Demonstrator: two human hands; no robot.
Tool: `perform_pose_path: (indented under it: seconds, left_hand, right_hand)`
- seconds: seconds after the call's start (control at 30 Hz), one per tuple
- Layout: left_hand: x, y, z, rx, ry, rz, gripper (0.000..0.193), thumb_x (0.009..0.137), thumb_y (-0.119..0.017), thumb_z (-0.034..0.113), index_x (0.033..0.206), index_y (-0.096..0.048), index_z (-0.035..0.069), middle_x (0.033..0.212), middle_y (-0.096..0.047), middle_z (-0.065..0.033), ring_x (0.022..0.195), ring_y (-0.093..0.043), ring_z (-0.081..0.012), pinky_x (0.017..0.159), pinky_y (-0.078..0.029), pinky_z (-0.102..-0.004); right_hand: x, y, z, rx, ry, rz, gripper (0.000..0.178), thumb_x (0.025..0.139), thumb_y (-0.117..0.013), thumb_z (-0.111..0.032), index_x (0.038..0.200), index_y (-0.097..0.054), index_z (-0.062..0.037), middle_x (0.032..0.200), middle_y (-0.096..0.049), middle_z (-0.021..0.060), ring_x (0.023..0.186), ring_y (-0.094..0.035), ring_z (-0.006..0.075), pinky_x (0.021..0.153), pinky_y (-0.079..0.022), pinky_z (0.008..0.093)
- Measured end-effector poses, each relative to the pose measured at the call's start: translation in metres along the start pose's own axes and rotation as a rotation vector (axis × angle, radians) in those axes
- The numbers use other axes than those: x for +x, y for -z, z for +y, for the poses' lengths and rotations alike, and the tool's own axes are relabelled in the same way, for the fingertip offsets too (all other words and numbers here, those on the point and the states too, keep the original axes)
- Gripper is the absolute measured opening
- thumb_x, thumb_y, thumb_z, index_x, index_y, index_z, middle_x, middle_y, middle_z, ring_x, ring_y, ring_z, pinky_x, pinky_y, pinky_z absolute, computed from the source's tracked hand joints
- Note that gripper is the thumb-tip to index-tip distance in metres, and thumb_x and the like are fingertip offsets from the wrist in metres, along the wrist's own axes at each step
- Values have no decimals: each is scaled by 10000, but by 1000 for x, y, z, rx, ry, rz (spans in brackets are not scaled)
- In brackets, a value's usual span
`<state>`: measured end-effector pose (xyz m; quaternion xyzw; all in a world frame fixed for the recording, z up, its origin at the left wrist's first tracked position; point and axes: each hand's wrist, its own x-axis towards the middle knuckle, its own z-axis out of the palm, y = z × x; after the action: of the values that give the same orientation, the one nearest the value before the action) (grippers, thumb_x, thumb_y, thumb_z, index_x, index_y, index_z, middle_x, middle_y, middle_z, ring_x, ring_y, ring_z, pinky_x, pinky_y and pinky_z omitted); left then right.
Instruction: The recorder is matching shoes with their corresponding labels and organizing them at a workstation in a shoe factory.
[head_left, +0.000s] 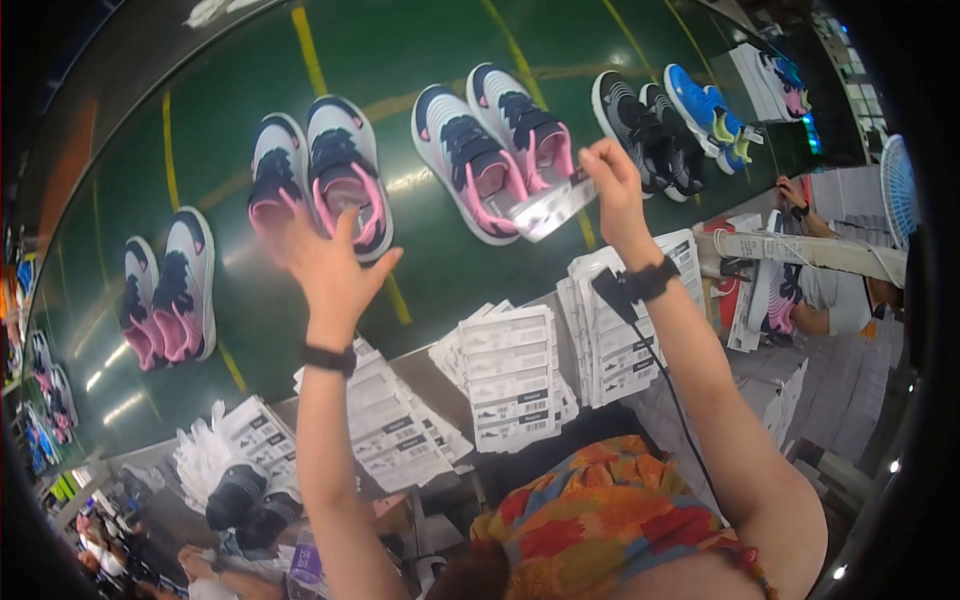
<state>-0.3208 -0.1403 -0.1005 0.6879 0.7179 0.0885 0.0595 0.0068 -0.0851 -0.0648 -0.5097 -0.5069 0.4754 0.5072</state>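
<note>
My right hand (617, 190) pinches one end of a white printed label strip (548, 212), which hangs over the heel of a navy, white and pink sneaker (452, 140). That shoe's mate (505, 108) lies close on its right. My left hand (332, 275) has its fingers spread, thumb apart, at the heel openings of another pair in the same colours. Its fingers cover part of the left sneaker (277, 160) and reach the opening of the right sneaker (340, 140). Whether the fingertips touch the lining cannot be made out; they are partly blurred.
The shoes stand on a green conveyor belt (400, 270) with yellow lines. More pairs include navy-pink sneakers (187, 270), black sneakers (630, 115) and blue sneakers (695, 100). Label stacks (505, 375) line the near edge. A black cord (665, 375) hangs from my right wristband; a co-worker's hand (792, 192) is at far right.
</note>
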Motion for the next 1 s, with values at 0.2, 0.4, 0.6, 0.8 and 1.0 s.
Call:
perform_pose_path:
  seconds: [0.2,0.4,0.6,0.8,1.0]
  left_hand:
    - [27,-41,-14,233,102,71,542,634,-734,603,814,-752,91,1034,-634,-169,983,-586,-398,802,-440,-544]
    - [-3,-14,-115,666,217,93,752,688,-736,556,1306,-583,155,1349,-506,-188,1256,-436,-407,891,-419,-599]
    - [-3,5,-13,-104,-82,-32,714,806,-753,312,1377,-463,-5,1348,-502,-238,1273,-467,-371,1064,-359,-444]
    - [1,-90,196,-826,-59,-296,988,818,-760,381,1519,-195,-25,1527,-300,-276,1419,-319,-331,1143,-265,-381]
    - [40,-121,237,-937,-166,-58,952,807,-754,383,1522,-246,12,1428,-435,-219,1237,-507,-283,1001,-403,-336]
  right_hand:
    - [75,52,72,-401,31,113,495,740,-836,-358,992,-548,-43,870,-554,50,840,-528,179,736,-432,295]
    - [50,70,56,-745,45,322,901,731,-808,-395,1425,-364,-30,1172,-483,248,1175,-390,414,1029,-346,475]
    - [-132,164,-62,-809,273,312,472,789,-757,-175,1171,-520,-34,1012,-568,138,982,-546,319,855,-462,405]
    - [-254,352,-87,-1504,-136,648,576,740,-793,-280,1163,-477,-52,1105,-518,193,1102,-465,391,928,-398,494]
    - [-246,465,-65,-1524,-565,250,838,587,-843,-527,1249,-579,-85,1284,-515,211,1302,-379,405,1039,-262,631]
